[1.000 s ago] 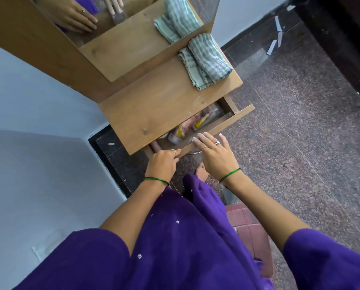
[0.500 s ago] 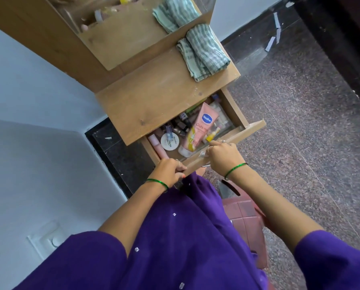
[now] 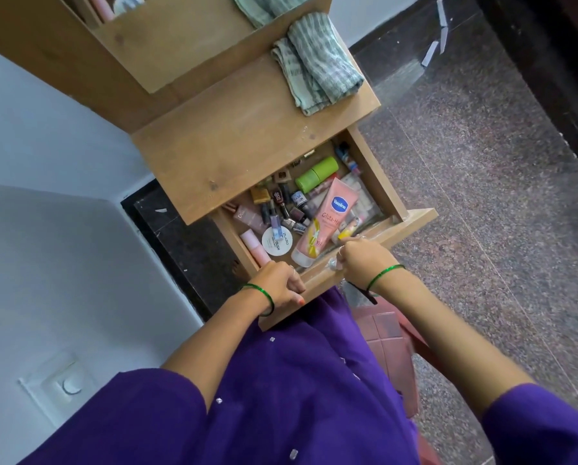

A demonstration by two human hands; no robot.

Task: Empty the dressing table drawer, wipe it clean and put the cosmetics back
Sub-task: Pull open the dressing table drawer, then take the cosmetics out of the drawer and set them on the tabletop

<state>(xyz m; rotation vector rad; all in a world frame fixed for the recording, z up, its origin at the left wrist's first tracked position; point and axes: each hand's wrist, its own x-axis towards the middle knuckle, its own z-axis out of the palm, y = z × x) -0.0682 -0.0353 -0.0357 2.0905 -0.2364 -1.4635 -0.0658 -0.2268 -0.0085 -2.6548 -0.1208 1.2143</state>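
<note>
Nearest, a purple garment [image 3: 281,397] fills the bottom of the view and hides the legs; a red stool [image 3: 391,350] shows only in part behind the right forearm. The left hand [image 3: 281,285] is curled over the front panel of the drawer [image 3: 411,219] near its left end, thumb on the outer face, fingers folded over the top edge. The right hand [image 3: 361,260] is closed on the same front edge further right; its fingertips are tucked out of sight, and something small and shiny beside it cannot be made out. The drawer stands pulled well out from under the table top [image 3: 234,146], its back part still hidden beneath it. Inside lie crowded cosmetics: a pink tube [image 3: 328,219] slanting across the middle, a white round jar [image 3: 277,242] to its left, a pink stick [image 3: 255,246] along the left wall, a green bottle [image 3: 316,172] further back, and small dark bottles whose labels are too small to read. On the table top most of the surface is bare; a folded cloth [image 3: 318,65] sits at its right end, near the edge. Speckled floor [image 3: 482,196] lies open to the right of the drawer.
</note>
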